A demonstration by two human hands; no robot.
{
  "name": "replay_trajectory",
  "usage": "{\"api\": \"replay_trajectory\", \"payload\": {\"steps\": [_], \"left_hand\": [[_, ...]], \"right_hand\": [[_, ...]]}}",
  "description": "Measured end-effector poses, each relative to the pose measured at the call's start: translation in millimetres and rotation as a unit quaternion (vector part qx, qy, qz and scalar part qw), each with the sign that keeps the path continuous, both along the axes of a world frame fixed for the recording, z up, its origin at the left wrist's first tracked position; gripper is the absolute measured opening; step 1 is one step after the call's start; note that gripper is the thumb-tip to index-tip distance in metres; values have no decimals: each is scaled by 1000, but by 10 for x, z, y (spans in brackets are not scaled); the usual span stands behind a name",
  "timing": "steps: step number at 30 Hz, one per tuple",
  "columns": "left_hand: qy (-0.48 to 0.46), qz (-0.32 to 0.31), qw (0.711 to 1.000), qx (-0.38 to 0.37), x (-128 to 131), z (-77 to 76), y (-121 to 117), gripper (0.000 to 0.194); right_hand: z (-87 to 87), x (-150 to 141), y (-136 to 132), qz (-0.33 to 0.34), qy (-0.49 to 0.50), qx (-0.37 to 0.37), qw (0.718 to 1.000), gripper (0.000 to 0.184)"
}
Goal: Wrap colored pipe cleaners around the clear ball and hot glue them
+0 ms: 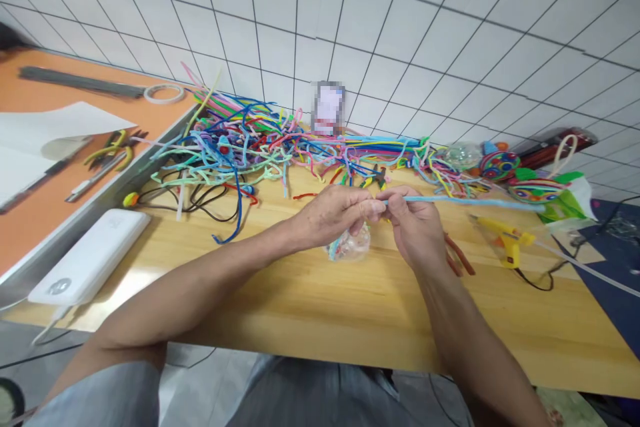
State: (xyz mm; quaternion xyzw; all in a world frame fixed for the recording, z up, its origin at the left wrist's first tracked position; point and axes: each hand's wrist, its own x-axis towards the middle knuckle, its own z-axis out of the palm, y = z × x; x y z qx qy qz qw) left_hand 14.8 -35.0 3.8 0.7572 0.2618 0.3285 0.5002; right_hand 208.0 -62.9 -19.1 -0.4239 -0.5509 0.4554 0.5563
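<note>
A light blue pipe cleaner (465, 201) stretches out to the right from between my fingers, held above the table. My left hand (337, 213) pinches its left end. Close beside it, my right hand (414, 223) grips the same pipe cleaner between thumb and fingers. The fingertips of both hands nearly meet. Below them on the wood lies a clear plastic ball (353, 245) with coloured bits in it, partly covered by my left hand. Brown pipe cleaners (459, 255) rest just right of my right wrist.
A tangled heap of coloured pipe cleaners (240, 140) lines the wall, with a phone (329, 109) propped behind. Right, a yellow glue gun (507, 240) trails a cord. Left are a white power bank (93, 260), pliers (113, 150) and a tape roll (164, 93). Small pliers (375, 179) lie beyond my hands.
</note>
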Motion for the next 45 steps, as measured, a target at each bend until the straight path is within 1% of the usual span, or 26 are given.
{"api": "replay_trajectory", "payload": {"steps": [3, 6, 7, 9, 10, 11, 12, 14, 15, 18, 20, 22, 25, 27, 30, 34, 37, 39, 42, 45], "left_hand": [[19, 9, 1000, 19, 9, -11, -1, 34], [42, 6, 998, 49, 19, 7, -3, 41], [43, -3, 997, 61, 2, 5, 3, 38], [37, -23, 995, 90, -81, -40, 28, 24], [36, -36, 993, 110, -147, -88, 44, 39], [38, -37, 989, 135, -225, -155, 60, 62], [51, -52, 985, 158, -310, -237, 71, 75], [80, -101, 975, 179, -469, -430, 73, 87], [92, -111, 972, 184, -530, -529, 62, 94], [122, -103, 968, 194, -583, -769, 4, 118], [131, -90, 966, 205, -510, -860, -22, 126], [126, -72, 964, 222, -383, -903, -15, 122], [119, -57, 961, 242, -169, -911, 45, 104], [111, -53, 962, 246, -46, -898, 95, 96], [103, -46, 966, 232, 94, -882, 159, 83], [89, -34, 972, 217, 221, -888, 219, 78], [70, -35, 974, 212, 285, -872, 245, 71], [67, -36, 978, 195, 311, -842, 251, 66], [71, -35, 983, 166, 322, -791, 250, 63], [59, -40, 985, 156, 322, -757, 245, 54]], "right_hand": [[-89, 29, 8, -31, -44, 22, 998, 40], [-96, 44, -4, -72, -54, 56, 994, 39], [-85, 51, -10, -87, -46, 59, 993, 39], [-61, 82, -26, -110, -22, 48, 992, 40], [-51, 108, -37, -112, -12, 35, 993, 41], [-47, 139, -52, -106, -5, 19, 994, 42], [-48, 176, -71, -95, -2, 2, 996, 44], [-71, 255, -119, -66, -9, -29, 997, 46], [-90, 292, -144, -53, -19, -40, 998, 47], [-159, 367, -202, -19, -74, -64, 995, 47], [-196, 381, -215, 5, -107, -74, 992, 47], [-218, 382, -214, 27, -119, -77, 990, 45], [-224, 398, -210, 42, -118, -77, 989, 34], [-222, 432, -211, 33, -114, -78, 990, 27], [-217, 495, -213, 10, -105, -80, 991, 22], [-215, 523, -212, -17, -94, -82, 992, 17], [-223, 501, -204, -42, -89, -83, 992, 19], [-235, 486, -194, -56, -83, -81, 992, 23], [-254, 477, -181, -61, -83, -85, 991, 29], [-263, 469, -181, -65, -99, -92, 989, 30]]}}
